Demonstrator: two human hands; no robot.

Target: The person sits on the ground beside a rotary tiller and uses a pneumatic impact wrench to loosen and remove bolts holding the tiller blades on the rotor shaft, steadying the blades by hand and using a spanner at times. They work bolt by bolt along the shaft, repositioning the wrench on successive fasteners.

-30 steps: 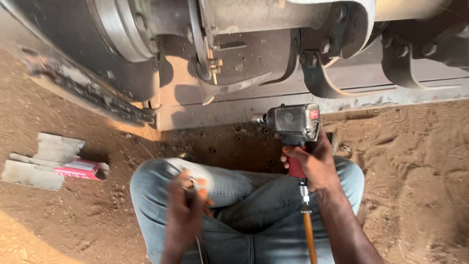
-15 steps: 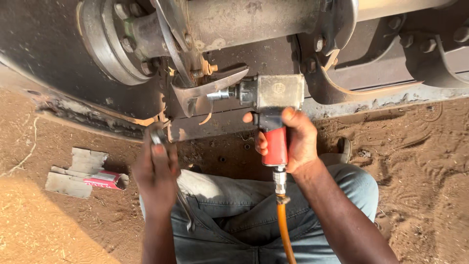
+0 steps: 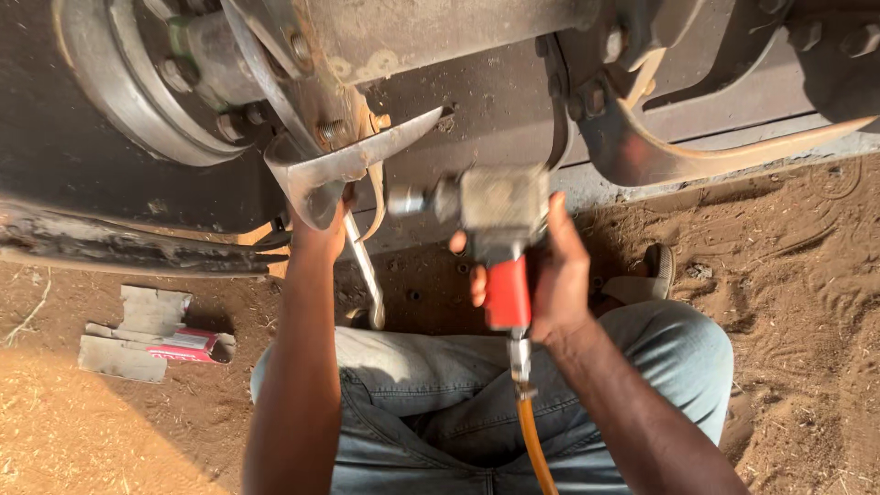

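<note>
Your left hand (image 3: 323, 236) is clenched on a wrench (image 3: 365, 268), raised to the bolt (image 3: 332, 131) under the axle. Your right hand (image 3: 555, 275) grips the air gun (image 3: 495, 220) level, socket aimed toward that bolt, orange hose (image 3: 534, 449) trailing down.

a: what's the person wearing?
b: faded blue-grey jeans (image 3: 550, 403), dusty, with a stitched seam and a pocket edge showing near the waist. both forearms are bare, no sleeves, no gloves on the left hand (image 3: 321, 234) or right hand (image 3: 555, 275).
a: shoes?
b: a tan one (image 3: 646, 275) peeks out far right.
</note>
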